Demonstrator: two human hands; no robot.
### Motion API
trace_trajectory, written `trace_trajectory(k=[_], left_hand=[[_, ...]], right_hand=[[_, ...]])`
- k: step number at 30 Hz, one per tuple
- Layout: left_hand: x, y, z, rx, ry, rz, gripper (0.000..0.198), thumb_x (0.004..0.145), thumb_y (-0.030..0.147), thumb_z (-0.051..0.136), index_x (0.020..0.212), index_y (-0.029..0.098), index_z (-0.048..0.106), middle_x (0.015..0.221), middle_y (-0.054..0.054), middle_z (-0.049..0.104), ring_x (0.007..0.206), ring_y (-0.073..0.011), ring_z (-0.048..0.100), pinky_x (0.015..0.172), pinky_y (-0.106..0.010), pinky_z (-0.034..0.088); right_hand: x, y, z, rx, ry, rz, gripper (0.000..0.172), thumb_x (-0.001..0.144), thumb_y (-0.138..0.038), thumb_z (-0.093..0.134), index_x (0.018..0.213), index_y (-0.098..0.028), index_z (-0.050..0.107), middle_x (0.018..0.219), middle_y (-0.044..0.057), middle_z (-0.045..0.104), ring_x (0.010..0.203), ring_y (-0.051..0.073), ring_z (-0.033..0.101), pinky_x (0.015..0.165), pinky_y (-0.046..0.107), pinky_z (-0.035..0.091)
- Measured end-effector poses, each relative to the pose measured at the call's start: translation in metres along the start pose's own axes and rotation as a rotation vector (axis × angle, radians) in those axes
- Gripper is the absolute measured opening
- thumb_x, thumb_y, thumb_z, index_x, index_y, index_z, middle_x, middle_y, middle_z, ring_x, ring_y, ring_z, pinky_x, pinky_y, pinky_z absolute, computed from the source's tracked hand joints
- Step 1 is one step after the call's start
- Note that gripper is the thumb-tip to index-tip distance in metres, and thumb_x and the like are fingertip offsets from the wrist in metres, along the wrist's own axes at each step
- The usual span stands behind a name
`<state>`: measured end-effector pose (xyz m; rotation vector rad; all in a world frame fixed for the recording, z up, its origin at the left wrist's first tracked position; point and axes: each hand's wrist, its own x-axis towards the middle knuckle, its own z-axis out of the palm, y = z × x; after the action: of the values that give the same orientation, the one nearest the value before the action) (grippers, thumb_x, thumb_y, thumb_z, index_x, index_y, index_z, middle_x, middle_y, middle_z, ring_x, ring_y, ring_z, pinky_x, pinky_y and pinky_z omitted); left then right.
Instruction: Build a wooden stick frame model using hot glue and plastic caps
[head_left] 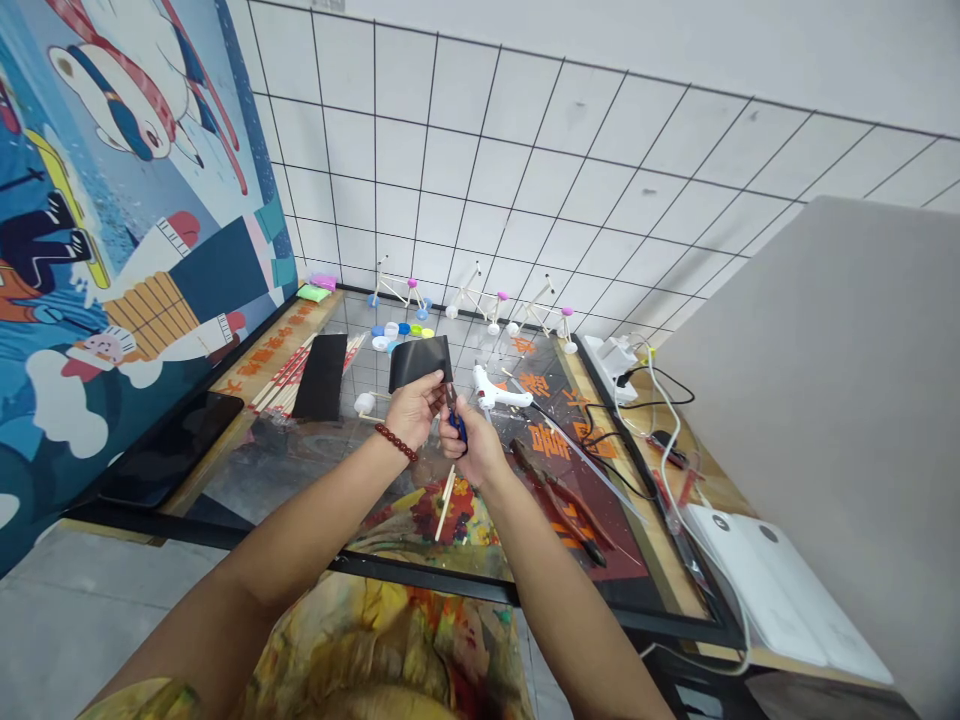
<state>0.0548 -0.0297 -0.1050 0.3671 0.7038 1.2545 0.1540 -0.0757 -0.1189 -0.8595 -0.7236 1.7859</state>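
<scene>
My left hand (416,408), with a beaded bracelet at the wrist, pinches a curved black sheet (420,363) by its right lower corner. In my right hand (474,440) are scissors (459,425) with blue handles; their blades meet the sheet's right edge, and how far apart they are is hard to tell. Another black sheet (321,377) lies flat to the left, partly over several sticks (283,380) with red marks. Just right of my hands a white glue gun (501,390) rests on the glass. Below my hands lie short pale sticks (445,505).
Small stick frames with round caps (470,293) stand along the back edge, near loose coloured caps (405,329). Pliers (562,500) lie front right. At left is a dark phone-like slab (176,448); at right, a power strip (611,365) with cables and a white box (780,580).
</scene>
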Motion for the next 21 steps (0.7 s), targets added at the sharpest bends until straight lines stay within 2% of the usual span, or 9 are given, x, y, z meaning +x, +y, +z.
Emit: trace_trajectory(k=[9, 15, 18, 21], left_hand=[[-0.0005, -0.0009, 0.0004, -0.005, 0.004, -0.018, 0.006, 0.071, 0.014, 0.07, 0.068, 0.01, 0.066, 0.067, -0.006, 0.068, 0.062, -0.0114, 0.062, 0.063, -0.022, 0.048], [-0.0028, -0.0007, 0.001, 0.026, -0.092, -0.078, 0.012, 0.071, 0.02, 0.072, 0.065, 0.012, 0.066, 0.062, -0.004, 0.065, 0.055, -0.0107, 0.059, 0.057, -0.022, 0.046], [-0.0045, -0.0007, 0.0017, 0.025, -0.115, -0.053, 0.018, 0.068, 0.025, 0.077, 0.064, 0.011, 0.066, 0.063, -0.004, 0.066, 0.052, -0.0093, 0.057, 0.054, -0.022, 0.045], [-0.0043, -0.0023, 0.0003, 0.08, -0.148, -0.016, 0.021, 0.063, 0.025, 0.08, 0.059, 0.011, 0.064, 0.054, -0.002, 0.061, 0.044, -0.0079, 0.051, 0.049, -0.022, 0.041]], right_hand=[[-0.0023, -0.0071, -0.0006, 0.109, -0.046, 0.045, 0.038, 0.086, -0.055, 0.054, 0.076, -0.018, 0.049, 0.048, -0.01, 0.037, 0.034, 0.002, 0.016, 0.037, 0.016, 0.01], [-0.0024, -0.0081, -0.0021, 0.148, -0.072, 0.056, 0.037, 0.088, -0.054, 0.052, 0.077, -0.019, 0.049, 0.048, -0.01, 0.037, 0.034, 0.002, 0.017, 0.037, 0.015, 0.013], [-0.0015, -0.0068, -0.0024, 0.151, -0.069, 0.065, 0.037, 0.087, -0.054, 0.053, 0.077, -0.019, 0.049, 0.049, -0.01, 0.038, 0.034, 0.002, 0.018, 0.037, 0.015, 0.013], [-0.0007, -0.0053, -0.0025, 0.153, -0.061, 0.064, 0.038, 0.088, -0.054, 0.051, 0.076, -0.018, 0.05, 0.048, -0.01, 0.038, 0.034, 0.002, 0.018, 0.037, 0.015, 0.013]])
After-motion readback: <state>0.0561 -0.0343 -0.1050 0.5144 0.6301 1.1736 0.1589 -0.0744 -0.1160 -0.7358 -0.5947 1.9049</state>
